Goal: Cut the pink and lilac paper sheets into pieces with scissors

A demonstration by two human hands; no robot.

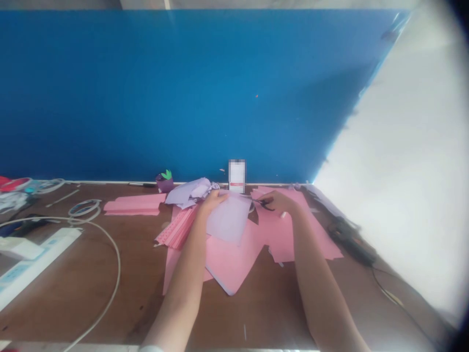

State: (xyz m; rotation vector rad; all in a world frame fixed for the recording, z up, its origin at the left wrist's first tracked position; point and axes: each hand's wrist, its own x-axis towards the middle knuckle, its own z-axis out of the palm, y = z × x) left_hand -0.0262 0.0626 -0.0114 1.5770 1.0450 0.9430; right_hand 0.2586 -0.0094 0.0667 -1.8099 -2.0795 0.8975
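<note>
We see our left hand lying across the top edge of a pale lilac paper sheet; we cannot tell whether its fingers pinch the sheet or only press on it. Our right hand is curled around a pair of black-handled scissors, and its fingers and the paper hide most of the blades. Both hands sit over a large, irregularly cut pink paper sheet, with the lilac sheet lying on it, just beside the scissors.

A crumpled lilac paper bundle and a folded, dotted pink paper strip lie against our left hand. Beyond them stand a purple pot with a green leaf and a pixelated white card whose face we cannot read, both near a blue wall.

Left of the paper, a coiled white cable lies on the brown wooden table. A black cord lies along the right. Open tabletop shows below the paper, between our forearms.
</note>
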